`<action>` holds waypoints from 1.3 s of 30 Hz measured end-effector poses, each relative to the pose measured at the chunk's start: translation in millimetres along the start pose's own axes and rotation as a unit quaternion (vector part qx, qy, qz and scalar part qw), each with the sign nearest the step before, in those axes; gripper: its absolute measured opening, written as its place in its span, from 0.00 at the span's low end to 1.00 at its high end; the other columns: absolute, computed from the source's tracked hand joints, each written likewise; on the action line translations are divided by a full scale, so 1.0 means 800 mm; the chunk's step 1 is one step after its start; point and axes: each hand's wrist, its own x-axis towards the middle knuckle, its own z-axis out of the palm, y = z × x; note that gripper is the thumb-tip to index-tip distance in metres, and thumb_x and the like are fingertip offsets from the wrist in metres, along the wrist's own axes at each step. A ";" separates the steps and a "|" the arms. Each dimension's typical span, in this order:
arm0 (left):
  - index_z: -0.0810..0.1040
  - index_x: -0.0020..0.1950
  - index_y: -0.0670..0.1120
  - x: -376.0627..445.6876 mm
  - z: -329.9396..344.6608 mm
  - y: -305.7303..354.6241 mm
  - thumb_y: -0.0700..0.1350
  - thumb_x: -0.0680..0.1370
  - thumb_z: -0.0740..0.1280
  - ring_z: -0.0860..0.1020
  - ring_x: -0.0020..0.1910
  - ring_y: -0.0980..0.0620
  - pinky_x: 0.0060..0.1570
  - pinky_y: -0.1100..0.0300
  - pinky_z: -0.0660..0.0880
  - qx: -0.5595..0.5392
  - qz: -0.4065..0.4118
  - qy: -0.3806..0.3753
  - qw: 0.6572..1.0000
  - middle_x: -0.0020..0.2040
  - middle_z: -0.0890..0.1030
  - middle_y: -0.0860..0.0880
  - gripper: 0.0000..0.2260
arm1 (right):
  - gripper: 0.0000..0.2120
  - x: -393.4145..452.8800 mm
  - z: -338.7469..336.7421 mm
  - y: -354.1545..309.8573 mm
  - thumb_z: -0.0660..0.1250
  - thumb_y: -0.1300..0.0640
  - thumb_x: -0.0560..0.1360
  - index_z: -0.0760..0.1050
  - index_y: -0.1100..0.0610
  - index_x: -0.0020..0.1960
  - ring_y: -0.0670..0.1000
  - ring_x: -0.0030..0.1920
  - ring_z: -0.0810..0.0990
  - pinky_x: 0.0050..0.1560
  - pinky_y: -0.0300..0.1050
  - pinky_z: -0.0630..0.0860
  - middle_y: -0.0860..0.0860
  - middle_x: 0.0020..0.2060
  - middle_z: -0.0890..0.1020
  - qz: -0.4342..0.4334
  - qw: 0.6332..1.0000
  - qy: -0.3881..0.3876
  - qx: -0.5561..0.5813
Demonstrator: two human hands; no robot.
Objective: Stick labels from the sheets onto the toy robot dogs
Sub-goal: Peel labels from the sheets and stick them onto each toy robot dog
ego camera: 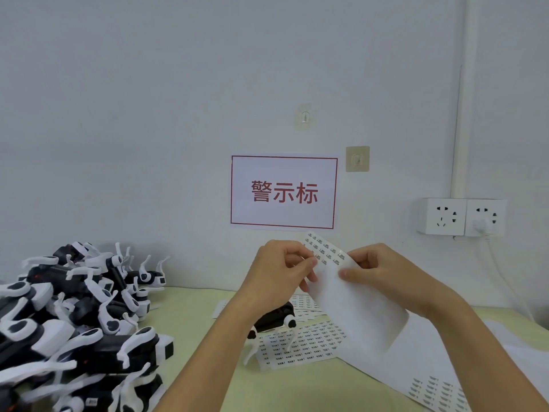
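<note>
A pale yellow-green tabletop (190, 295) butts against a plain grey-white wall (148, 114). On the wall hangs a white paper sign with a red border and three red characters (284, 192); beside its upper right corner is a beige adhesive hook (357, 159), and a clear one (304, 116) sits higher up. To the right, two white wall sockets (462, 217) stand side by side — a white plug and cord run from the right one — and a white conduit (465, 99) climbs the wall above them.

Both hands are raised above the table, holding a white label sheet with small printed labels near its top end (353, 304). The left hand (282, 269) has its fingers curled, thumb and forefinger pinched at the sheet's left edge among the labels. The right hand (383, 272) grips the sheet's right edge, thumb pressed on its face and fingers curled behind.

A heap of black-and-white plastic toy robot dogs (80, 319) fills the table's left side. One more black-and-white toy dog (274, 319) lies just below the hands, partly hidden by the left forearm, resting on flat white label sheets printed with rows of small labels (300, 343). Further white sheets (439, 370) spread across the right of the table, some with labels at the lower edge.
</note>
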 end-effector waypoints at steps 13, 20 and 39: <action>0.82 0.47 0.45 0.005 0.004 -0.009 0.39 0.80 0.69 0.85 0.36 0.49 0.42 0.58 0.81 -0.080 -0.054 0.054 0.994 0.37 0.86 0.48 0.04 | 0.18 -0.008 -0.039 0.085 0.67 0.51 0.78 0.73 0.54 0.66 0.50 0.58 0.77 0.59 0.43 0.73 0.50 0.60 0.78 0.266 0.935 0.009 -0.235; 0.82 0.45 0.48 0.005 0.010 -0.010 0.38 0.77 0.72 0.85 0.38 0.50 0.41 0.56 0.81 -0.075 -0.031 0.054 0.995 0.40 0.86 0.50 0.05 | 0.06 0.000 -0.013 0.016 0.67 0.54 0.79 0.82 0.50 0.52 0.45 0.43 0.86 0.45 0.39 0.78 0.46 0.41 0.86 0.063 0.997 0.049 -0.007; 0.83 0.45 0.47 0.005 0.009 -0.005 0.40 0.78 0.71 0.85 0.38 0.52 0.38 0.61 0.78 -0.103 -0.028 0.067 0.992 0.39 0.87 0.51 0.04 | 0.05 0.026 0.051 -0.012 0.70 0.55 0.76 0.82 0.50 0.42 0.44 0.36 0.83 0.39 0.37 0.73 0.43 0.36 0.85 -0.035 0.982 0.184 0.017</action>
